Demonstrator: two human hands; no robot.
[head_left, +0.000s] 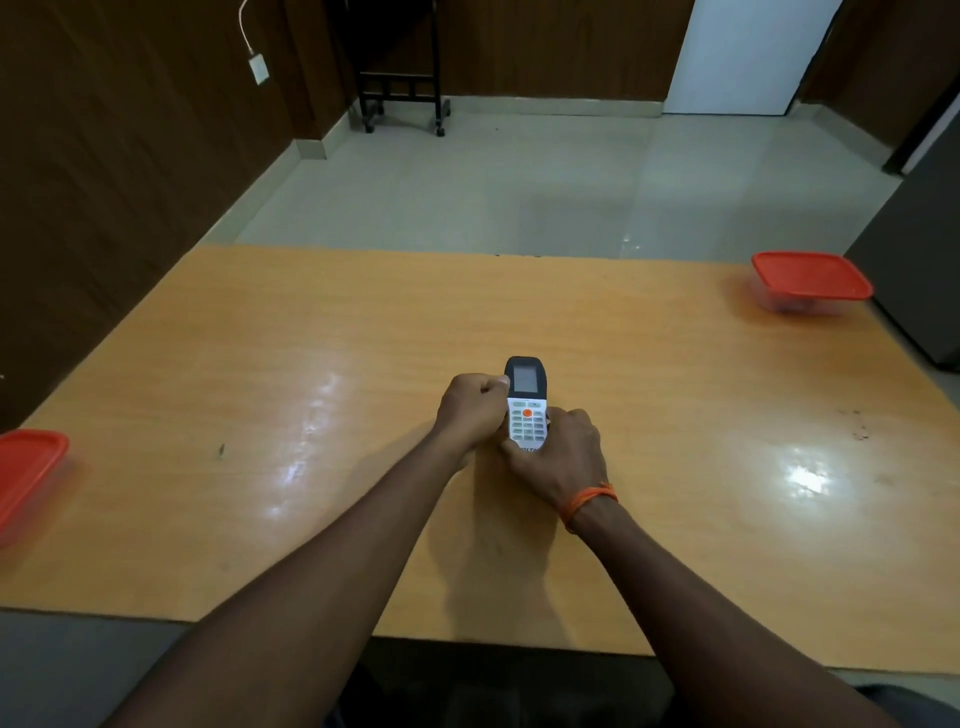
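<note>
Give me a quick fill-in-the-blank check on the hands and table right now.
1. The left hand and the right hand both grip the remote, whose round button is ____.
2. An orange thread circles the ____ wrist.
3. The table holds ____ red-lidded containers: one at the left edge, one far right.
Missing words: orange; right; two.

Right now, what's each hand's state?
Left hand: grips the AC remote at its upper left side.
Right hand: grips the same remote's lower end.
</note>
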